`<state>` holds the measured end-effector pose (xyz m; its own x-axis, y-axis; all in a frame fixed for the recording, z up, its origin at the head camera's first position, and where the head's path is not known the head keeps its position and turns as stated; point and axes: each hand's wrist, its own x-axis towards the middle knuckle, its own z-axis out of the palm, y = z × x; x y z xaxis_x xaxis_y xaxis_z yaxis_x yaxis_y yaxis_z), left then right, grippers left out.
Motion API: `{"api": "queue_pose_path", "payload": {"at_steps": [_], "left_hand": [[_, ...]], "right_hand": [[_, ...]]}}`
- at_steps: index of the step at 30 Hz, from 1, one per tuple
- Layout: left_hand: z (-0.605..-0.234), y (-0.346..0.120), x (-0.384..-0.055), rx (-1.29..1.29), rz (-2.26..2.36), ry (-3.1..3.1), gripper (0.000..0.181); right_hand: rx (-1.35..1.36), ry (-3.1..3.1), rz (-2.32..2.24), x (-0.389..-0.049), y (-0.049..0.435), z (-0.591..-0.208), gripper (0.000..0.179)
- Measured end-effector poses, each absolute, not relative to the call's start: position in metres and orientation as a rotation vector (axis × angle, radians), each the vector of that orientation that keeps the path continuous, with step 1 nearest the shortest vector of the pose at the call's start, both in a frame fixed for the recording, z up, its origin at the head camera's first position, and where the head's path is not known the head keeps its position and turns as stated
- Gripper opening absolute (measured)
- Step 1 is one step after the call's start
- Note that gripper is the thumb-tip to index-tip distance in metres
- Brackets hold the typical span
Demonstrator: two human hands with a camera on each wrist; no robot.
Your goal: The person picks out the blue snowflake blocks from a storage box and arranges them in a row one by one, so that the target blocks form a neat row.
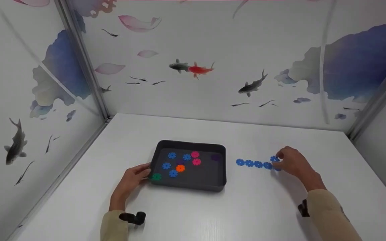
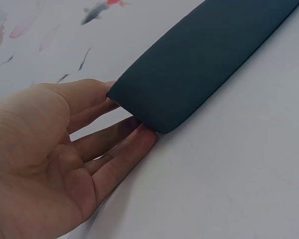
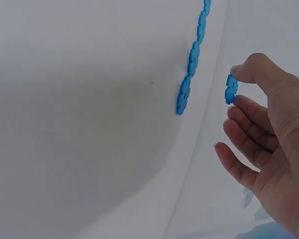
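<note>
At the left end of a dark grey tray (image 1: 193,186), my left hand (image 1: 131,179) grips the rim and lower edge. In the left wrist view its fingers (image 2: 122,159) reach against the tray's underside corner. My right hand (image 1: 293,162) pinches a blue snowflake disc (image 3: 231,89) on edge between thumb and fingertip, the other fingers loosely bent. Just beside it, a row of several blue snowflake discs (image 1: 249,163) lies on the table, its right end partly hidden by the hand.
Inside the tray lie loose blue discs (image 1: 172,155), pink discs (image 1: 196,162), an orange disc (image 1: 180,168), a green disc (image 1: 156,176) and a dark purple disc (image 1: 215,157). Printed panels (image 1: 213,100) stand along the back and sides of the white table (image 1: 193,214).
</note>
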<state>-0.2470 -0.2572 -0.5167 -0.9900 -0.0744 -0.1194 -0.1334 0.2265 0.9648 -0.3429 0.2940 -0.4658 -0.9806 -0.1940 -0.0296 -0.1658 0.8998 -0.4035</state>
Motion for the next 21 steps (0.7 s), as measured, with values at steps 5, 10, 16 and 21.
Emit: {"api": "queue_pose_path", "payload": {"at_steps": [5, 10, 16, 21], "left_hand": [[-0.52, -0.258, -0.249, -0.213, 1.915, 2.421, 0.044], [-0.52, -0.259, -0.249, -0.207, 1.919, 2.409, 0.044], [-0.52, -0.261, -0.25, -0.199, 1.927, 2.408, 0.044], [-0.521, -0.259, -0.25, -0.208, 1.91, 2.406, 0.043]], "right_hand": [[-0.255, 2.966, -0.617, -0.338, 0.308, -0.473, 0.047], [-0.228, 2.965, -0.595, -0.335, 0.323, -0.477, 0.046], [-0.195, 2.949, -0.619, -0.332, 0.335, -0.481, 0.046], [-0.175, 2.921, -0.667, -0.328, 0.339, -0.488, 0.044]]}}
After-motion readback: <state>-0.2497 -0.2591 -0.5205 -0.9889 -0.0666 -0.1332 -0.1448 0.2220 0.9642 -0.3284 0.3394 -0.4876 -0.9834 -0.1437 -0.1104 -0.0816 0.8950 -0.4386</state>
